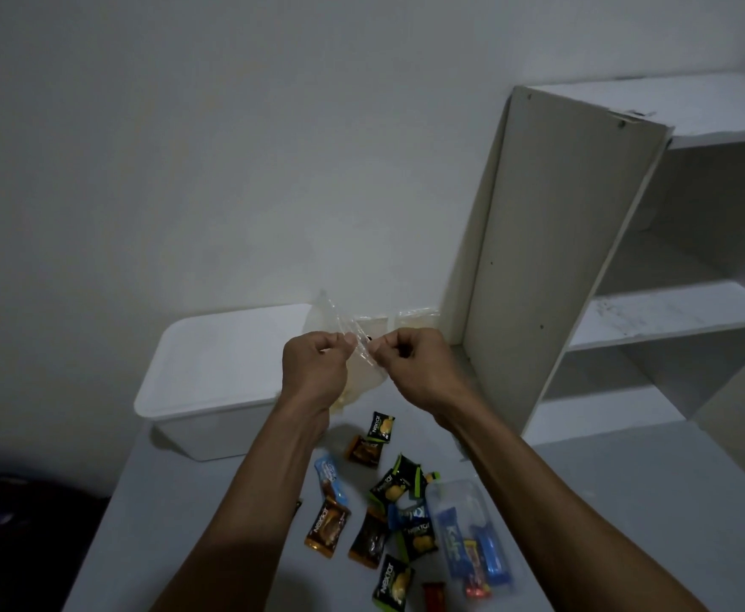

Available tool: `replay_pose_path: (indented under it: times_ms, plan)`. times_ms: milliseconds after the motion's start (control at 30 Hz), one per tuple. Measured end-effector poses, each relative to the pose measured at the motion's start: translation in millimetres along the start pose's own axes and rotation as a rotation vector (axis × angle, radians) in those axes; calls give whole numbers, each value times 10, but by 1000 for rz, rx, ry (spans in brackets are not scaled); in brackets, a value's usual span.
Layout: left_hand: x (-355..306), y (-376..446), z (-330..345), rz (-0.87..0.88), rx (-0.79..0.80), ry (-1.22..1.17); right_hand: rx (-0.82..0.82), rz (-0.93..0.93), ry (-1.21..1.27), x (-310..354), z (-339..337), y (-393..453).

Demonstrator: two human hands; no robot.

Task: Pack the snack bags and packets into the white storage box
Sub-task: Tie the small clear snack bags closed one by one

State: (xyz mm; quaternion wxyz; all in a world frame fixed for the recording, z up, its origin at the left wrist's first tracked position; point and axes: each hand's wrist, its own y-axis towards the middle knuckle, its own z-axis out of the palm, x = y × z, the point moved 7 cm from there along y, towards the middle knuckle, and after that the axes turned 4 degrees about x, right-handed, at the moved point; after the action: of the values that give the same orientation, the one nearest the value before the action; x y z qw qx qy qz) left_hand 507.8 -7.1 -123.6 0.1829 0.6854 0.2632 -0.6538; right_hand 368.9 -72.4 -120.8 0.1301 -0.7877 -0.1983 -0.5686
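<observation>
Clear snack bag (364, 348) pinched at top by left hand (317, 364) and right hand (410, 362), hanging upright above table (176, 523). White storage box (225, 377) lidded, just left, nearer left hand. Loose snack packets (388, 514) below.

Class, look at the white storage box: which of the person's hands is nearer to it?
Left. The left hand is held up beside the white storage box, at its right edge; the right hand is farther right, and both pinch a clear plastic bag.
</observation>
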Motion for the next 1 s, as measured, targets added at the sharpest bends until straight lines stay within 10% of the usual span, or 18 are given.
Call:
replay_pose_path:
  times_ms: [300, 500, 1000]
  plan:
    - [54, 12, -247, 156, -173, 144, 62, -95, -208, 151, -172, 49]
    - [-86, 87, -225, 273, 85, 52, 283, -164, -331, 371, -371, 108]
    - [394, 158, -72, 84, -44, -105, -185, -29, 154, -518, -562, 95]
